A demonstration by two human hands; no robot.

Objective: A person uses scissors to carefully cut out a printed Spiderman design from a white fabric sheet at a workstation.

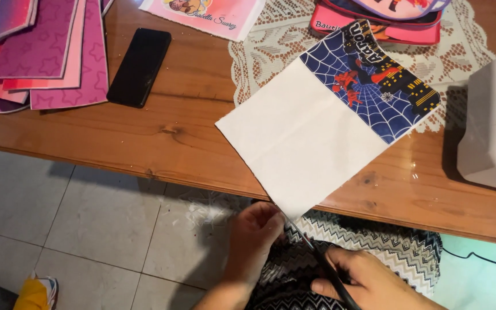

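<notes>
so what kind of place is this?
Probably a home craft or sewing table. Stacked pink and purple fabric panels lie on a wooden table with a lace runner; the right hand holds scissors at a printed fabric sheet.

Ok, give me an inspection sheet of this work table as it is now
Surface: wooden table, lace runner.
Job's things: white fabric sheet with blue spider-web printed band; scissors at its lower corner.
Clutter: pink star-patterned sheets, black phone, pink printed panel, stacked printed pouches, white machine.
Grippers: left hand pinches the corner; right hand holds the scissors.
Cables: nothing seen.
Surroundings: tiled floor.
</notes>
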